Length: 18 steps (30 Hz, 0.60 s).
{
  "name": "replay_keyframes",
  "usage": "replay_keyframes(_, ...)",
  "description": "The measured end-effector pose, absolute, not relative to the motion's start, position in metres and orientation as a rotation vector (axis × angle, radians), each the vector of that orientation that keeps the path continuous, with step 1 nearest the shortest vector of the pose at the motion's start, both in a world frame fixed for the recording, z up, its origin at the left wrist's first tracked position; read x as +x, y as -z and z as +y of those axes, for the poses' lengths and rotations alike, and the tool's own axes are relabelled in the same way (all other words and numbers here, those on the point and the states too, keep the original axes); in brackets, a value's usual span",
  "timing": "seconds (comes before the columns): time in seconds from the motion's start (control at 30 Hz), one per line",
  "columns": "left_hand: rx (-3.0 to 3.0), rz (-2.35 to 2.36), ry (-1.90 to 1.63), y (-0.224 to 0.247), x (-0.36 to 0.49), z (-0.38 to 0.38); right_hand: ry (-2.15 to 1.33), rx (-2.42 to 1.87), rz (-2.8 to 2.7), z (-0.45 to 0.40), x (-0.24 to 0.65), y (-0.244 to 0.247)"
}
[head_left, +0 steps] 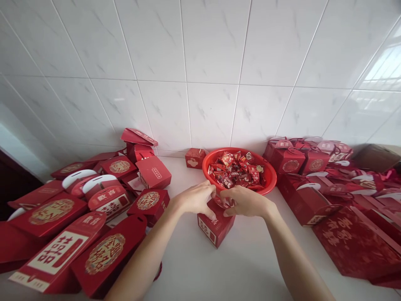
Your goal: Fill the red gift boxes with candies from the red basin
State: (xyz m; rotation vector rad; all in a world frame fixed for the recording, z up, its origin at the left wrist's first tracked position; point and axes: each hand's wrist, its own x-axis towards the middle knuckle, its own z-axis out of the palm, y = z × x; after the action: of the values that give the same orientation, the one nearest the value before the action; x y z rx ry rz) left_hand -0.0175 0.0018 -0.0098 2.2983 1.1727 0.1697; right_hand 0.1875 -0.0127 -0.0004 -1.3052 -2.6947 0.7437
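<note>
A small red box with a pale printed side panel stands on the white surface in front of the red basin. Both hands are on its top. My left hand is closed on the box's upper left edge, thumb lying on the top face. My right hand has curled fingers gripping the box's upper right side. The far part of the top is partly hidden behind the fingers. Just beyond the hands, the red basin holds many red-wrapped candies.
Many red gift boxes lie piled on the left. More boxes and a large red bag crowd the right. A small red box sits beside the basin, against the white tiled wall.
</note>
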Motion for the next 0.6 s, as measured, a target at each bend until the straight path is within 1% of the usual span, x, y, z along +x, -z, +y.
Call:
replay_keyframes(0.27,2.226,0.923,0.003,0.0,-0.016,0.004,-0.818,-1.293,-2.77,-0.016,0.184,-0.001)
replay_keyframes(0.47,2.195,1.015,0.022,0.003,-0.014,0.003,-0.847,-1.322,-2.76,-0.024,0.183,-0.006)
replay_keyframes(0.6,2.23,1.227,0.114,0.003,-0.011,0.0,-0.812,-1.436,-2.765,-0.029,0.182,-0.012)
